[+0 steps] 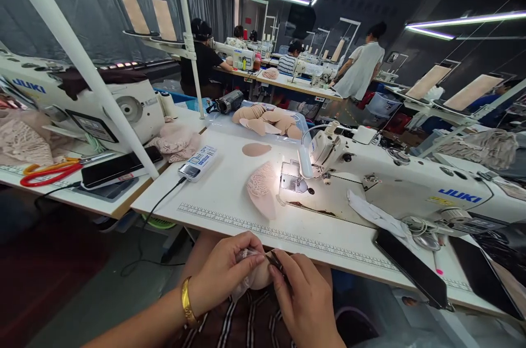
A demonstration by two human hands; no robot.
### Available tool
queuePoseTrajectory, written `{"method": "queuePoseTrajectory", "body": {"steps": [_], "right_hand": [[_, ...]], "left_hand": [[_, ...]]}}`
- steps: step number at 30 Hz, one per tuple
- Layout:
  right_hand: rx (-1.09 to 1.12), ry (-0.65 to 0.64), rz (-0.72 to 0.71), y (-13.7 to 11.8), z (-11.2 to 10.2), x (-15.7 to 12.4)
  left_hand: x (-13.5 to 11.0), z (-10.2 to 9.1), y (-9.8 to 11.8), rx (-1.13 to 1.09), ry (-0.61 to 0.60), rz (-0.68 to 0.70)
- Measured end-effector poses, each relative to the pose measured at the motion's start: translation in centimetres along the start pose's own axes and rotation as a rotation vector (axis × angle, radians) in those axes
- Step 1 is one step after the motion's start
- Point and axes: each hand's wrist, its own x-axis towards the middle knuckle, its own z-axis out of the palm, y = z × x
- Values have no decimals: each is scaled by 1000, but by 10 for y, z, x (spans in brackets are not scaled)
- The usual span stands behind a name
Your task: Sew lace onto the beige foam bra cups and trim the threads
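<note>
Pinching beige cloth (259,278) just off front of tabletop (222,189) in fingers of left hand (222,268), dark tool (275,262) in right hand (306,293); likely light, soft, snag-prone, best gripped by edges.

Wears a shiny gold bangle (187,302) round the left wrist (199,294), lower left of centre. Dressed in dark brown, white-striped cloth (238,321), bottom centre.
</note>
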Motion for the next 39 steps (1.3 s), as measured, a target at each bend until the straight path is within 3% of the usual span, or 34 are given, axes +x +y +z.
{"method": "queuePoseTrajectory", "body": {"steps": [13,18,32,39], "right_hand": [[-1,81,-38,2,6,-3],[-49,108,-37,0,6,-2],[-12,-1,-23,4,0,-8],[-14,20,-26,2,3,-6]], "left_hand": [[2,1,2,9,45,34],[1,6,-3,-35,-9,-2],[1,5,-3,-103,27,-35],[0,7,-4,-145,17,-71]]}}
